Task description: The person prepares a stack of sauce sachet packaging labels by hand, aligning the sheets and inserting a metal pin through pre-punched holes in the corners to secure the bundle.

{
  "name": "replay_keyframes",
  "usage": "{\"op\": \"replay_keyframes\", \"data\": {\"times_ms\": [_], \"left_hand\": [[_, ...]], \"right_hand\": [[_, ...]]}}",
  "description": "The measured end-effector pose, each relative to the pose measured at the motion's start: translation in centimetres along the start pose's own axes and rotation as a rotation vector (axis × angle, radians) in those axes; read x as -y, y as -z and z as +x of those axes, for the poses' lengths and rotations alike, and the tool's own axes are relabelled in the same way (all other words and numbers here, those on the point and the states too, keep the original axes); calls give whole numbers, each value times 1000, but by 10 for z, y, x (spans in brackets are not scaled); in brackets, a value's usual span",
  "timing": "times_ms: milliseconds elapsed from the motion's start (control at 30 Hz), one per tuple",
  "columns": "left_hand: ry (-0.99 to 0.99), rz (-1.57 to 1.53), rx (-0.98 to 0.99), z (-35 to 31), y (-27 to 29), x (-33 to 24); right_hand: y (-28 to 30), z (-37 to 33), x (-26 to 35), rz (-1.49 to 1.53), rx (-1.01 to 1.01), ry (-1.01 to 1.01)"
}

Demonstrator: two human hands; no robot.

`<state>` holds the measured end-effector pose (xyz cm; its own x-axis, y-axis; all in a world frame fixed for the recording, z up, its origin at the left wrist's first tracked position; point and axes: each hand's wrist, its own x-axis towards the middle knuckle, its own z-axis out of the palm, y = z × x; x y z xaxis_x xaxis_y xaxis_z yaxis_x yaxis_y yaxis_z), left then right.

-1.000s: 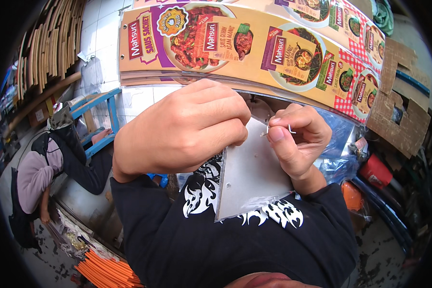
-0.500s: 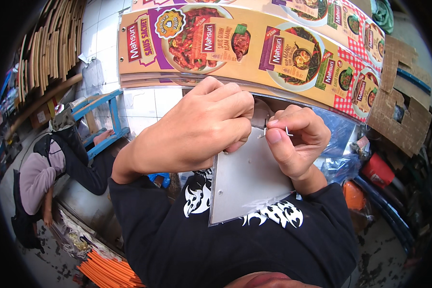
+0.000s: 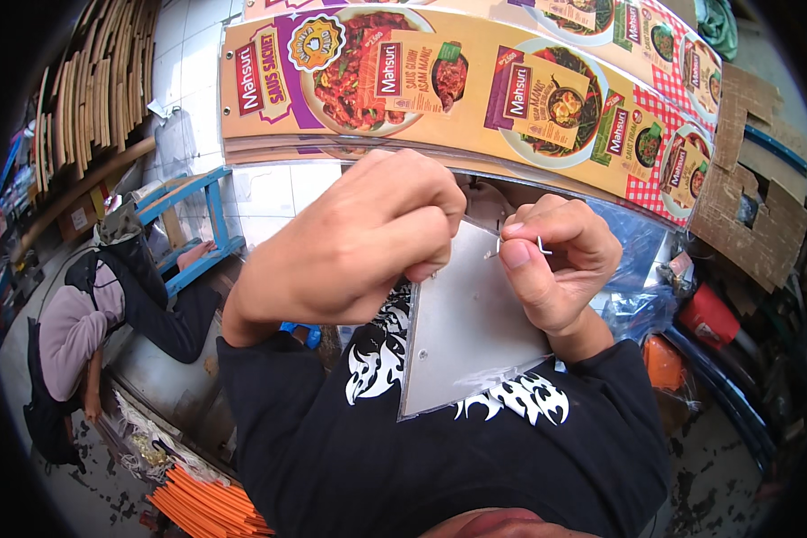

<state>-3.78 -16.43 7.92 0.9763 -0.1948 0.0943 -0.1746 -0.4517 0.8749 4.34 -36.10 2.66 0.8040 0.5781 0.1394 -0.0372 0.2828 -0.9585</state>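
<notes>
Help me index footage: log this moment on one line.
left hand: curled at grey panel; right hand: pinching white strand; beyond: food-print signs

Left fingers (image 3: 426, 270) have pulled back a bit from the right fingers (image 3: 522, 257) vs half a second ago, tips now right around the panel's (image 3: 471, 318) left edge instead of farther in. Panel's swung slightly back toward the right fingers too.

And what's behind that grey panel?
Behind the grey panel is a black shirt, with its white print peeking out past the panel's left and lower edges. The part right behind the panel is covered, so I can't see that.
</notes>
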Motion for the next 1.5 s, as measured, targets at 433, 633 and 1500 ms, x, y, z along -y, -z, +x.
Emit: {"op": "replay_keyframes", "data": {"times_ms": [433, 633, 1500], "left_hand": [[-171, 158, 134, 11, 37, -4], [-270, 285, 290, 22, 50, -14], [-228, 665, 969, 79, 46, -36]], "right_hand": [[-4, 2, 1, -7, 17, -25], [-4, 3, 5, 6, 2, -6], [3, -4, 0, 279, -206, -174]]}}
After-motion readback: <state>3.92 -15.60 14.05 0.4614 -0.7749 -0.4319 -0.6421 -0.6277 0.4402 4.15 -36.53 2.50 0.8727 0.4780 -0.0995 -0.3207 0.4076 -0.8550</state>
